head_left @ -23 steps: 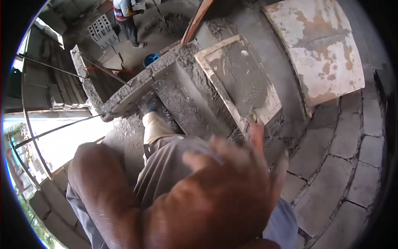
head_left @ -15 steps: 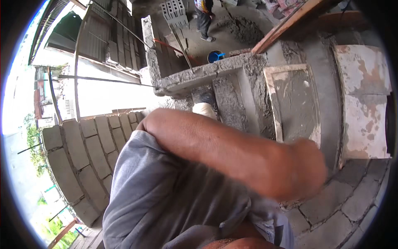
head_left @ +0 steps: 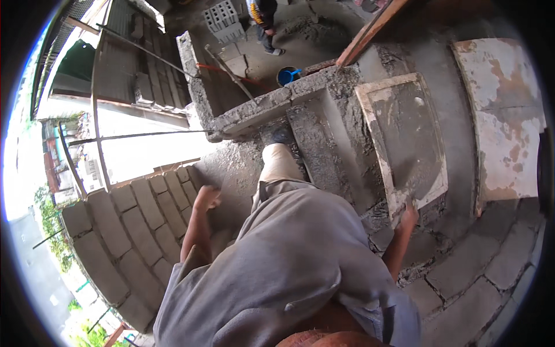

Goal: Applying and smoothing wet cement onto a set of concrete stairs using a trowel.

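Note:
My left hand (head_left: 208,198) hangs beside the block wall on the left, fingers curled, with nothing visible in them. My right hand (head_left: 409,215) is closed at the near edge of a shallow wood-framed mortar board (head_left: 370,110). Whatever it grips there is blurred and blends with the grey, mortar-smeared rim. Wet grey mortar (head_left: 404,136) is spread over the board's inside. A rough concrete ledge (head_left: 321,153) runs between my leg and the board.
A block wall (head_left: 130,222) rises at left. Ahead, a low rough wall (head_left: 254,113) forms a corner, with a blue bucket (head_left: 287,75) beyond. Another person (head_left: 265,23) stands near hollow blocks (head_left: 224,22) and a mortar heap (head_left: 315,29). A stained panel (head_left: 503,115) leans right.
The forearm that crossed in front of me has swung out of the way. Both hands are now apart, one on each side of my body. The view has shifted slightly.

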{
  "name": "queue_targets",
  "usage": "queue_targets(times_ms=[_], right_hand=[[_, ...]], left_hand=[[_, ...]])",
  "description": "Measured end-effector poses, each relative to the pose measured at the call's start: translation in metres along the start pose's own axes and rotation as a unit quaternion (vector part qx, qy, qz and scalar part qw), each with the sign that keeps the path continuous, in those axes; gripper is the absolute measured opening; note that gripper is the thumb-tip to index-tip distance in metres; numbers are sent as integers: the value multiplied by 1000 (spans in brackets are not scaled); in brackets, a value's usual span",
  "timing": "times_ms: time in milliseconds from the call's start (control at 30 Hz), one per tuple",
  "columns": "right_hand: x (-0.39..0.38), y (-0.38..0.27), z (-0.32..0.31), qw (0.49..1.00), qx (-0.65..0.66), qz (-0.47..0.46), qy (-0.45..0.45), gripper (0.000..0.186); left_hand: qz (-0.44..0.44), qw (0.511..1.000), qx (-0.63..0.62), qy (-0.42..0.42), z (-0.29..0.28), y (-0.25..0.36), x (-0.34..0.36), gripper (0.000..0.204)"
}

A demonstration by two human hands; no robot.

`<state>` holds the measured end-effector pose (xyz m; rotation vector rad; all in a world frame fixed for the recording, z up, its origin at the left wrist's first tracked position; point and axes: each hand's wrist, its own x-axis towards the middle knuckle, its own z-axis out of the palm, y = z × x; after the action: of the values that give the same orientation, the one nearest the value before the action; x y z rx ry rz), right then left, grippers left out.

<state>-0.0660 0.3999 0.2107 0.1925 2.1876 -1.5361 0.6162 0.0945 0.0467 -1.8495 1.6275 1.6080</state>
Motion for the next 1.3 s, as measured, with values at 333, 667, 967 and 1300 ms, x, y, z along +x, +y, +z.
queue_targets(times_ms=[333, 667, 967, 1300], right_hand=[[-29, -41, 40, 996, -16, -9, -82, 20], [-49, -36, 13, 998, 30, -35, -49, 19], [-74, -12, -5, 999, 11, -25, -21, 21], [-72, -9, -2, 1000, 18, -5, -8, 22]], left_hand=[[-114, 876, -300, 359, 27, 8, -10, 93], [292, 646, -317, 629, -222, 273, -139, 46], [305, 600, -196, 713, -240, 331, -161, 55], [283, 599, -248, 706, -250, 326, -149, 55]])
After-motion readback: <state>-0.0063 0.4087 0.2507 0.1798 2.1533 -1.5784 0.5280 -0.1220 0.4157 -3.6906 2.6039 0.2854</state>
